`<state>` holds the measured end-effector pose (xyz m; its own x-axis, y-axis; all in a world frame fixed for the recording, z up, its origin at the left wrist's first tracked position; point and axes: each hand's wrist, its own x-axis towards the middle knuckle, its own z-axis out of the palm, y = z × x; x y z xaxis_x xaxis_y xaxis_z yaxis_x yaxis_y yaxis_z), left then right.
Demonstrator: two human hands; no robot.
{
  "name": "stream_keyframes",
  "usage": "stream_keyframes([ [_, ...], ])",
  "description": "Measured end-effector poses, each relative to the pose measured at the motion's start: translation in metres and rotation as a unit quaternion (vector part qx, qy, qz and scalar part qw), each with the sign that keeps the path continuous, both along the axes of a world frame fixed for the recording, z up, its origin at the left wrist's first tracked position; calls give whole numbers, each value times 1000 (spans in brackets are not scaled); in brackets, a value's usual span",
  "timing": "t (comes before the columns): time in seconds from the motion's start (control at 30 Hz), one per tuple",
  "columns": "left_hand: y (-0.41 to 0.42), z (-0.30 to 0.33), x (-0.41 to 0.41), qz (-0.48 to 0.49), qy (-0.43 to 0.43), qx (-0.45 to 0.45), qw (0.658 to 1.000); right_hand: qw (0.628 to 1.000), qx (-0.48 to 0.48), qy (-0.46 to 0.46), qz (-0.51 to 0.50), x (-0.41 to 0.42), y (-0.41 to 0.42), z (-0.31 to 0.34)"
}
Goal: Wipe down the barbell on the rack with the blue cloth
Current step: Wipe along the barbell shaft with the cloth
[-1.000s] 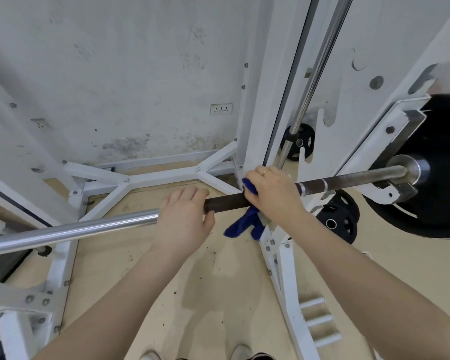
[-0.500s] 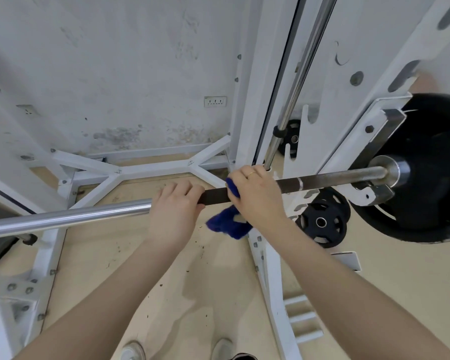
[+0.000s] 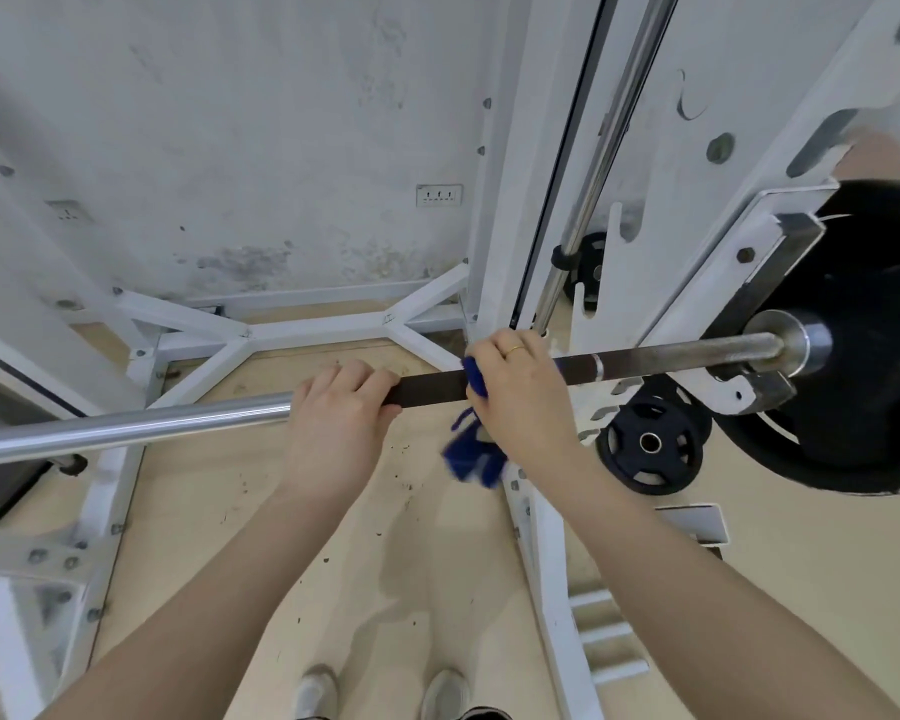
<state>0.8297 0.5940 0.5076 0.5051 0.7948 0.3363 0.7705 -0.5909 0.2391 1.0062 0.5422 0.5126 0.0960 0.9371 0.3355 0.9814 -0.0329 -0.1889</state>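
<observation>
The barbell point(image 3: 661, 358) runs across the view from lower left to right, shiny on the left and dark in the middle, and rests on the white rack point(image 3: 749, 241). My left hand point(image 3: 336, 423) grips the bar where the chrome meets the dark part. Just to its right, my right hand point(image 3: 523, 392) is wrapped round the bar with the blue cloth point(image 3: 471, 452) under it. A strip of cloth shows over the bar at my knuckles, and the rest hangs blurred below my hand.
A large black plate point(image 3: 874, 356) sits on the bar's right end. A smaller black plate point(image 3: 650, 444) stands on the floor behind the bar. The rack's white base struts point(image 3: 302, 330) cross the wooden floor ahead, below a stained wall. My shoes point(image 3: 380, 693) show at the bottom.
My right hand with the cloth stays close to my left hand on the dark part of the bar. The hanging end of the cloth now swings and blurs. The camera view shifted slightly.
</observation>
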Motion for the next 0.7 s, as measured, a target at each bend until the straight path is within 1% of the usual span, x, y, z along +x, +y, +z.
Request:
stream_keyframes([
  [0.07, 2, 1, -2, -7, 2, -10, 1000, 997, -38, -43, 54, 17, -1, 7],
  [0.1, 3, 2, -2, -11, 0, -16, 1000, 996, -52, -48, 50, 29, -2, 9],
  [0.13, 4, 3, -3, -17, -4, -21, 1000, 998, -59, -33, 17, 40, -3, 11],
  [0.2, 6, 3, -4, -30, -12, -33, 999, 995, -50, 28, -80, 50, -5, 11],
  [0.27, 8, 4, -7, -44, -17, -44, 998, 987, -10, 86, -134, 35, -1, 11],
  [0.33, 10, 9, -10, -61, -17, -59, 996, 979, 33, 141, -140, 5, 6, 12],
  [0.43, 14, 18, -20, -74, -10, -101, 992, 982, 40, 164, -81, -54, 20, 5],
  [0.53, 22, 23, -38, -46, -4, -110, 993, 989, 25, 137, -38, -90, 26, 3],
  [0.6, 29, 25, -51, -47, 19, -119, 992, 997, -17, 75, -11, -75, 24, 8],
  [0.63, 31, 26, -56, -58, 29, -126, 990, 999, -30, 40, -13, -61, 21, 9],
  [0.67, 33, 26, -59, -70, 34, -132, 988, 998, -34, 28, -38, -46, 17, 9],
  [0.7, 35, 27, -61, -78, 34, -134, 987, 995, -26, 39, -84, -33, 12, 10],
])
